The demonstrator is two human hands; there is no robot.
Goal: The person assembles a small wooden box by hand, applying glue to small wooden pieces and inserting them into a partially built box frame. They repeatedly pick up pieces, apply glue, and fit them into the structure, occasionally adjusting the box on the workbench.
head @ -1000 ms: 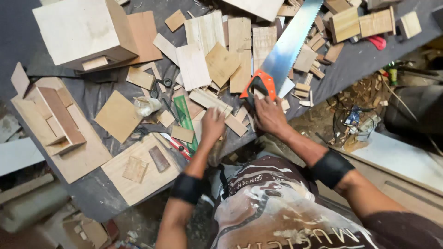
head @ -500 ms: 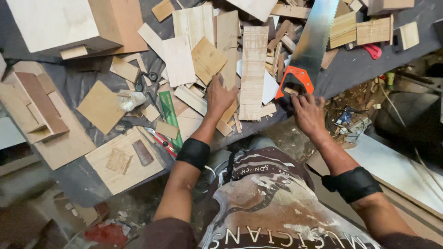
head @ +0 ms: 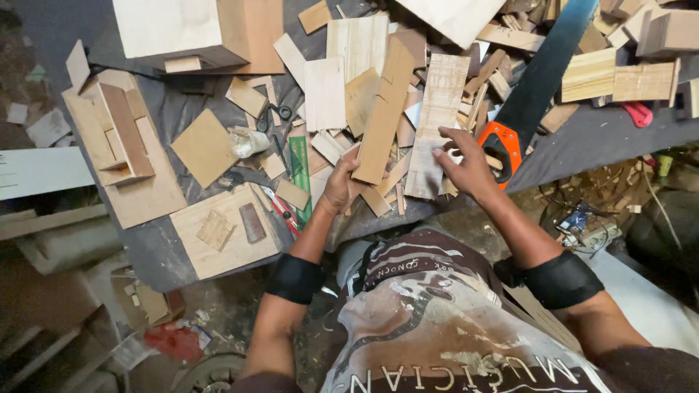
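The right hand [head: 466, 169] has left the saw [head: 535, 91]; its fingers now spread open on a pale slat [head: 437, 124]. The left hand [head: 341, 185] grips a brown strip [head: 386, 113], tilted up over the bench [head: 597, 135].

Strip [head: 384, 116]: in my left hand [head: 341, 185], at 11 o'clock.
Plank [head: 435, 120]: under my right hand [head: 466, 169].
Saw [head: 535, 91]: at 2 o'clock.

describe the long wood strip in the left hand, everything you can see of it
The long wood strip is a flat, narrow slat of tan, bare wood with straight edges. It is raised over the heap of offcuts on the dark table, angled up and slightly right. The left hand grips its lower end; its upper end is free.
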